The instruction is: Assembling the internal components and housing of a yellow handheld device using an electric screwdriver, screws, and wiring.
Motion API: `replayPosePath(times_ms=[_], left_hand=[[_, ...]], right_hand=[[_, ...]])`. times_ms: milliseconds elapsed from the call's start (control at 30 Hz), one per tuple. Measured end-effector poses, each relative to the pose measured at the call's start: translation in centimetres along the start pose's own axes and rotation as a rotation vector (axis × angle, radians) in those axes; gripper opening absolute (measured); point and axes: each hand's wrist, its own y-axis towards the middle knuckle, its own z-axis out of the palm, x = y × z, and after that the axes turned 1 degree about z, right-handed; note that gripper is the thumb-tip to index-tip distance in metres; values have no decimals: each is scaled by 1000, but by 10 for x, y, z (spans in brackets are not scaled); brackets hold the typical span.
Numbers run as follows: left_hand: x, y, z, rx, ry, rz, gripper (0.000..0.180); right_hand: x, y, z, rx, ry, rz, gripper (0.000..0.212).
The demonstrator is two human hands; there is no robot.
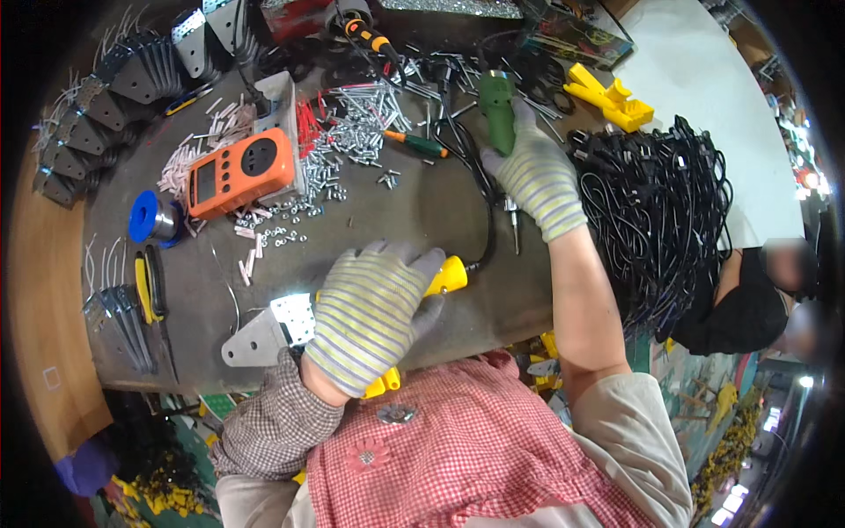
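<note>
My left hand (pixel 374 312), in a striped knit glove, presses down on a yellow plastic part (pixel 447 276) that lies beside a flat metal bracket (pixel 264 330) at the near edge of the dark bench (pixel 422 211). My right hand (pixel 535 172), gloved the same way, grips the handle of a green electric screwdriver (pixel 497 106) whose bit (pixel 512 220) points down toward me. Its black cord (pixel 480 185) runs down the bench to the yellow part.
An orange meter (pixel 239 172), a blue solder spool (pixel 150 217), loose screws (pixel 361 123) and white sleeves cover the back left. Metal brackets (pixel 97 114) line the left edge. A heap of black cables (pixel 660 202) lies right, with yellow plastic parts (pixel 612 97) behind. Another person sits at right.
</note>
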Motion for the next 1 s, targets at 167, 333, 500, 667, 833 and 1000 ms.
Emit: replayPosePath(times_ms=[167, 333, 500, 667, 833, 1000], left_hand=[[-1, 2, -2, 30, -27, -81, 59], [-3, 13, -4, 190, 6, -80, 52], [0, 4, 2, 115, -22, -106, 44], [5, 3, 4, 93, -84, -85, 38], [3, 6, 6, 97, 5, -102, 33], [5, 10, 4, 177, -43, -105, 30]], right_hand=[[-22, -31, -17, -23, 1117, -179, 77], [27, -83, -44, 24, 1713, -376, 67], [48, -108, -37, 79, 1718, -665, 83], [48, -94, -31, 370, 1778, -967, 83], [37, -110, 13, 137, 1295, -726, 83], [66, -131, -60, 367, 1017, -476, 71]])
